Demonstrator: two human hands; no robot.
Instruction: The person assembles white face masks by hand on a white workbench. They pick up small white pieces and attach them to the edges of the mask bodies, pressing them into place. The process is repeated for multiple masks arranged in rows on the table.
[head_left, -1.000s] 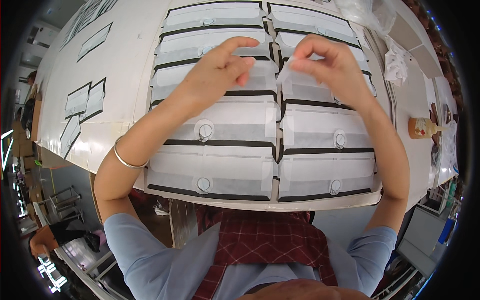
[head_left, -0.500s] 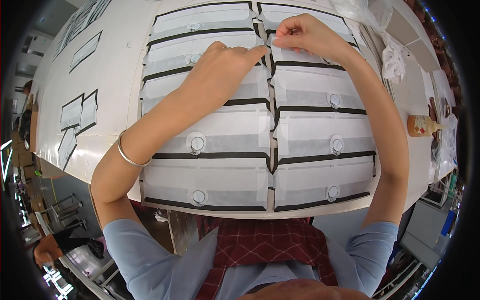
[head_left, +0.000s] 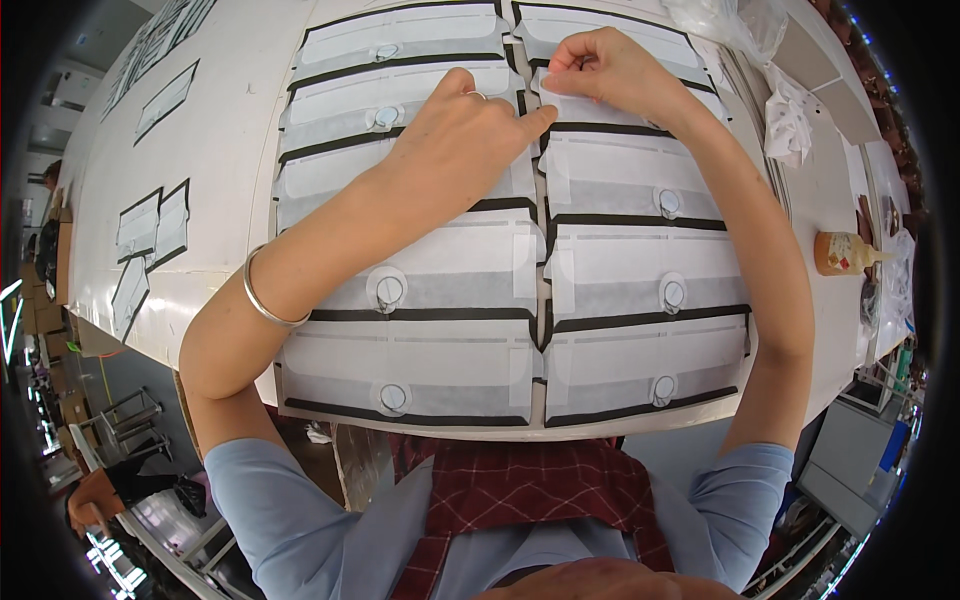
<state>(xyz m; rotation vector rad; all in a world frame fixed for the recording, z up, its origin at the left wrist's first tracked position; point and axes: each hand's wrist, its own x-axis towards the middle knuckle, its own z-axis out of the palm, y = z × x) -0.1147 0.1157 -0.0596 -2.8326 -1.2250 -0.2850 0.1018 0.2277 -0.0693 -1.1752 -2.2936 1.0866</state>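
Pale worktable, two columns of panels, both hands at the middle gap

Across the worktable point(head_left: 225, 155), white panels point(head_left: 435, 350) edged in black lie row behind row in two columns, a narrow gap between them. They are probably spaced this way so each inner end stays exposed and within reach of both hands.

Farther up, the left hand point(head_left: 465, 140) slants over the left column, one digit stretched across the gap; the rest are folded or hidden, so I cannot tell whether they hold anything. That digit seems placed to steady the spot from below. Opposite, the right hand point(head_left: 630, 80) arches over the right column's second row from the top, thumb and index pinched together, the bent wrist likely keeping the palm off the panel.

Smallest is a pale strip point(head_left: 546, 98) at that panel's inner end. It lies right under the right fingertips, which seem to grip it, and just above the left digit's tip; actual contact there is too small to make out.
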